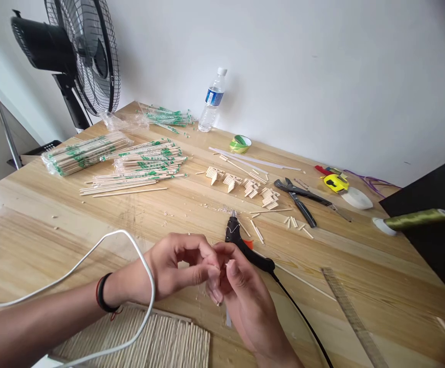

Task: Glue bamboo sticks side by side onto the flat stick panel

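My left hand (pixel 186 266) and my right hand (pixel 245 296) meet over the middle of the table, fingertips close together. The left thumb and forefinger are pinched, and whatever lies between them is hidden or too small to name. By the right thumb shows a tiny pale bit, its kind unclear; the right fingers are curled. Just behind the hands lies a black hot glue gun (pixel 241 243), nozzle pointing away. Under the left forearm is a panel of thin wooden sticks laid side by side (pixel 169 340). A white cable (pixel 125 232) loops across the left wrist.
Small stick assemblies (pixel 251 188) stand in a row behind the glue gun. Wrapped chopsticks (pixel 146 158) lie at left. Cutting pliers (pixel 297 199), a tape measure (pixel 335 182), a clear ruler (pixel 351 312) and a thread spool (pixel 418 220) lie right. A water bottle (pixel 212 105) stands behind.
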Demonstrator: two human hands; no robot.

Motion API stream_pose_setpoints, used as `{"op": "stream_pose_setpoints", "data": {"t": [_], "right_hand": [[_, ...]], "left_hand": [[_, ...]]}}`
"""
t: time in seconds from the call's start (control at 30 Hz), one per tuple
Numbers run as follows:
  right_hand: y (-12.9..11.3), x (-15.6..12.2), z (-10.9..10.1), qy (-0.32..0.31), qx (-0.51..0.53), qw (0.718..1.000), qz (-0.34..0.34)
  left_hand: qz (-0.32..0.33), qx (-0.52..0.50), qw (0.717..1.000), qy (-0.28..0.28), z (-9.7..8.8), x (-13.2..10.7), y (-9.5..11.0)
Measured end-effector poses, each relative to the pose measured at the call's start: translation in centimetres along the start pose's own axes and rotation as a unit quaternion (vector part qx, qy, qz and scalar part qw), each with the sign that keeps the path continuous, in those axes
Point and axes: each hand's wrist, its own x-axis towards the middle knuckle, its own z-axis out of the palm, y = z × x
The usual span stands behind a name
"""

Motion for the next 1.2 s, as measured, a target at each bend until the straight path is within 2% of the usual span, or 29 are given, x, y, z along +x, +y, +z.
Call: {"op": "stream_pose_setpoints", "data": {"t": [0.13, 0.43, 0.6, 0.87, 1.2], "right_hand": [[0.2, 0.1, -0.3, -0.012, -0.021, 1.0, -0.006], [0.7, 0.0, -0.4, 0.001, -0.039, 0.999, -0.011], [0.7, 0.1, -0.2, 0.01, -0.056, 0.998, -0.02], [0.5, -0.1, 0.0, 0.035, -0.155, 0.987, -0.036], [0.6, -0.6, 0.6, 0.053, -0.158, 0.985, -0.054]], "left_hand": [[0.011, -0.058, 0.998, 0.015, -0.3, 0.2, -0.4], [0.001, -0.073, 0.997, 0.029, -0.2, 0.3, -0.6], [0.004, -0.038, 0.999, 0.038, -0.2, 0.2, -0.7], [-0.003, 0.032, 0.998, 0.049, -0.3, 0.0, -0.7], [0.017, 0.101, 0.994, 0.033, 0.2, -0.2, 0.3]]}}
